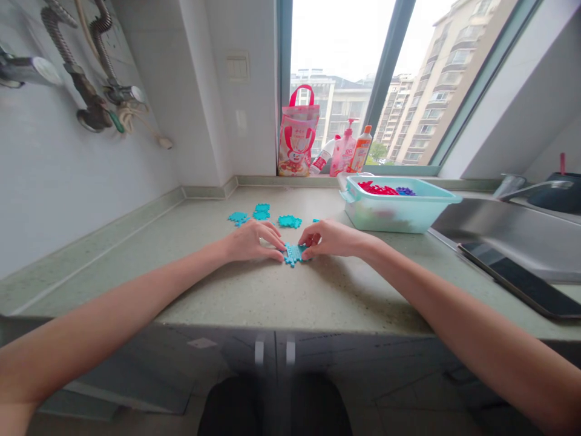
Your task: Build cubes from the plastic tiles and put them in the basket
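Observation:
Between my two hands, just above or on the countertop [218, 290], is a small joined piece of teal interlocking plastic blocks [294, 254] with notched edges. My left hand [255, 241] pinches its left edge between thumb and fingers. On the opposite side, my right hand [323, 238] grips the right edge, its fingertips covering part of it. Behind my hands lie more teal interlocking blocks [289, 221], with another group [262, 211] farther left. A bit of teal shows just behind my right hand.
A light teal plastic basin [394, 209] holding red and purple pieces stands at the right, beside a steel sink [521, 242]. A dark phone or tablet [521, 278] lies along the sink's front edge. A bag [297, 142] and several bottles [347, 148] line the windowsill.

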Available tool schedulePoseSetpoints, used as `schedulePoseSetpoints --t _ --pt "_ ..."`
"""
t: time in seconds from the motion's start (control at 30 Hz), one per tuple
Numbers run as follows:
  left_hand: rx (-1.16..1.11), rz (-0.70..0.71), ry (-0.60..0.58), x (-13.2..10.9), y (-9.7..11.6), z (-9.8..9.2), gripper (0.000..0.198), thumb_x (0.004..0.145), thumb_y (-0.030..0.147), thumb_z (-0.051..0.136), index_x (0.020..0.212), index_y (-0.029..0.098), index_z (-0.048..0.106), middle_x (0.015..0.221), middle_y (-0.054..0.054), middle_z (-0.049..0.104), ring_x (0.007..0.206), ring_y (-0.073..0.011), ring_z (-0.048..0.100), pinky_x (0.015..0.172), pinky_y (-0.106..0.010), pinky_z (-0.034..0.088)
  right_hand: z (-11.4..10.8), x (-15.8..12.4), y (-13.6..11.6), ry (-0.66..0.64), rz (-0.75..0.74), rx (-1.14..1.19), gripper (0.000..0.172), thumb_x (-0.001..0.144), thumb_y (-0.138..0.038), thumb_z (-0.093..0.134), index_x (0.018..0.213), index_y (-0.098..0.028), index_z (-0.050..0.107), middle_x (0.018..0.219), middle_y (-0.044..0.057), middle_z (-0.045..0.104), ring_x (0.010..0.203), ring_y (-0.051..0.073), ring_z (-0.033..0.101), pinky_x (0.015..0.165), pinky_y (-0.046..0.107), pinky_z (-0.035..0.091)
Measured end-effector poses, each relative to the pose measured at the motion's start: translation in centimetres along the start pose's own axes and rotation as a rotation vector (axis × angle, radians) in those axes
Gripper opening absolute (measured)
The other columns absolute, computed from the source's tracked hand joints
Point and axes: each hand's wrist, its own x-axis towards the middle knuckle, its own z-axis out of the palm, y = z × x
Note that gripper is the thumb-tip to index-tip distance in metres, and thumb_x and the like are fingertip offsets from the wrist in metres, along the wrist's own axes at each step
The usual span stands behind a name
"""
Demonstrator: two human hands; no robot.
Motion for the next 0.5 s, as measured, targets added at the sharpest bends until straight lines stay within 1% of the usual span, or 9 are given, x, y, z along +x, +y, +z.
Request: schedulePoseSetpoints --t 0.07,0.13,0.23,0.3,0.33,0.4,0.47,0.5 --pt "0.022 -0.056 0.031 -0.2 0.1 0.1 0.023 0.076 0.046 0.093 0.092 0.030 0.088 0.097 -0.006 0.082 0.101 -0.0251 0.072 0.094 -0.038 0.054 0.5 0.2 -0.1 0.032 -0.009 0.005 0.027 0.079 -0.038 0.086 0.098 -0.020 0.083 0.079 0.002 0.078 0.072 0.016 0.069 0.066 0.026 0.047" --pt "0.051 -0.094 0.036 -0.2 0.3 0.0 0.027 0.075 0.046 0.094 0.096 0.031 0.088 0.100 -0.006 0.081 0.101 -0.0251 0.071 0.095 -0.039 0.053 0.8 0.3 -0.2 0.043 -0.012 0.008 0.026 0.078 -0.039 0.087 0.095 -0.020 0.082 0.078 0.002 0.078 0.071 0.016 0.068 0.065 0.026 0.046" --pt "0.064 -0.053 -0.035 0.2 0.4 -0.2 0.029 0.078 0.044 0.091 0.103 0.031 0.087 0.102 -0.007 0.081 0.103 -0.0252 0.069 0.099 -0.041 0.050 0.8 0.4 -0.2 0.040 -0.017 0.013 0.028 0.079 -0.041 0.086 0.096 -0.019 0.082 0.080 0.002 0.078 0.071 0.016 0.068 0.065 0.026 0.045" --pt "0.063 0.003 -0.090 0.6 0.4 -0.5 0.027 0.081 0.042 0.089 0.106 0.032 0.086 0.105 -0.007 0.081 0.103 -0.0246 0.069 0.100 -0.041 0.049 0.5 0.5 0.3 0.059 -0.020 0.007 0.029 0.085 -0.045 0.082 0.100 -0.020 0.083 0.081 0.003 0.078 0.069 0.016 0.068 0.066 0.026 0.046" --pt "0.065 0.027 -0.102 0.7 0.4 -0.6 0.027 0.082 0.041 0.089 0.107 0.032 0.086 0.107 -0.007 0.081 0.103 -0.0244 0.069 0.101 -0.041 0.048 0.3 0.6 0.7 0.095 -0.016 -0.015 0.028 0.089 -0.045 0.077 0.102 -0.020 0.083 0.082 0.003 0.079 0.069 0.016 0.068 0.068 0.027 0.047" --pt "0.074 0.060 -0.111 0.9 0.4 -1.0 0.028 0.081 0.039 0.089 0.108 0.031 0.086 0.111 -0.008 0.080 0.105 -0.0248 0.069 0.102 -0.043 0.048 -0.3 0.8 2.1 0.216 0.004 -0.110 0.026 0.097 -0.039 0.068 0.108 -0.021 0.083 0.089 0.005 0.080 0.074 0.017 0.070 0.075 0.028 0.050" --pt "0.090 0.068 -0.123 0.8 0.3 -1.5 0.028 0.080 0.038 0.089 0.107 0.031 0.086 0.115 -0.009 0.079 0.108 -0.0256 0.068 0.106 -0.045 0.046 -0.9 0.9 3.7 0.336 0.043 -0.232 0.026 0.098 -0.032 0.065 0.116 -0.022 0.081 0.104 0.008 0.081 0.083 0.019 0.073 0.083 0.031 0.052" --pt "0.099 0.064 -0.128 0.7 0.3 -1.8 0.027 0.080 0.038 0.090 0.106 0.031 0.086 0.116 -0.009 0.079 0.109 -0.0258 0.068 0.107 -0.046 0.044 -1.2 0.9 4.6 0.365 0.061 -0.278 0.028 0.097 -0.031 0.066 0.120 -0.022 0.080 0.113 0.009 0.080 0.089 0.021 0.074 0.087 0.032 0.053"
